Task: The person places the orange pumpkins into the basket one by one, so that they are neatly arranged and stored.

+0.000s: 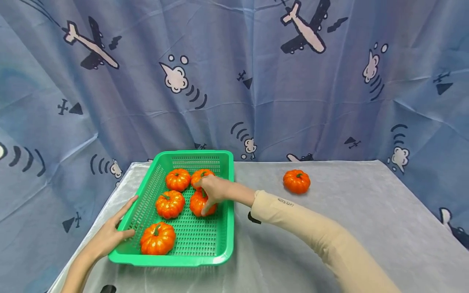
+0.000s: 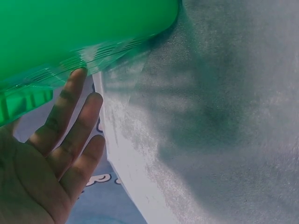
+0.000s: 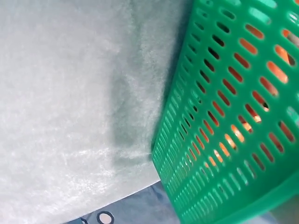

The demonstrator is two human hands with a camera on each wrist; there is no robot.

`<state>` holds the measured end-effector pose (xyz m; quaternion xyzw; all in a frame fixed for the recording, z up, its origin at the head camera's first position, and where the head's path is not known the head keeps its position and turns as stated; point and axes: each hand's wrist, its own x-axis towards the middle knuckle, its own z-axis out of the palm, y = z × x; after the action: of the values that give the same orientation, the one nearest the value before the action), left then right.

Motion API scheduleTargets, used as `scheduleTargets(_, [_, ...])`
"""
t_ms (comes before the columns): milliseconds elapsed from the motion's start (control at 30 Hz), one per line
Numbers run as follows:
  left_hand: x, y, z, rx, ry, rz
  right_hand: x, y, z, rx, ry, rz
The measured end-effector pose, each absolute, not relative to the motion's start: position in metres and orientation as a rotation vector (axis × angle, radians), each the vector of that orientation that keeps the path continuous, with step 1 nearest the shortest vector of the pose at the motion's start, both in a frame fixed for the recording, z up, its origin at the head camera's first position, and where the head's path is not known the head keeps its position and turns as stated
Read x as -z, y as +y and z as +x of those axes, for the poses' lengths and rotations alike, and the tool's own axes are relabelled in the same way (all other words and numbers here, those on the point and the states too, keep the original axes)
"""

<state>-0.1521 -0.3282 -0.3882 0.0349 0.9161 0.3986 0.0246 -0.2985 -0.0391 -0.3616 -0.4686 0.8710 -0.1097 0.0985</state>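
A green plastic basket (image 1: 230, 211) holds several glossy orange pumpkins, among them a front one (image 1: 158, 239) and a middle-left one (image 1: 170, 204). My left hand (image 1: 110, 234) is at the basket's left side, thumb and fingers spread near the rim; in the left wrist view its fingers are extended, one fingertip at the green wall. My right hand (image 1: 216, 189) reaches over the basket's right side. Its thumb and fingers are spread above the right-hand pumpkin (image 1: 197, 204), its fingertips overlapping the back-right pumpkin (image 1: 199, 176). The right wrist view shows the slotted basket wall, not the hand.
Another orange pumpkin (image 1: 296, 181) sits on the grey-covered table (image 1: 351, 219), right of the basket. A back-left pumpkin (image 1: 178, 179) lies inside the basket. Behind the table hangs a blue curtain (image 1: 220, 81) with airplane prints. A small black object (image 1: 108, 289) shows at the front edge.
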Motion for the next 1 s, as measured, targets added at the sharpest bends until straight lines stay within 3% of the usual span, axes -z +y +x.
scheduleTargets(267, [0.390,-0.326,-0.153,-1.245,2.806,0.086,0.350,-0.007,-0.296,0.982,2.265,-1.544])
scheduleTargets(467, [0.388,-0.326,-0.153,-1.228,2.800,0.068,0.344,0.031,-0.285,1.453,1.909,-1.393])
scheduleTargets(1000, [0.388,-0.331,-0.153,-1.142,2.827,0.108,0.361,0.181,-0.280,1.668,2.122,-0.981])
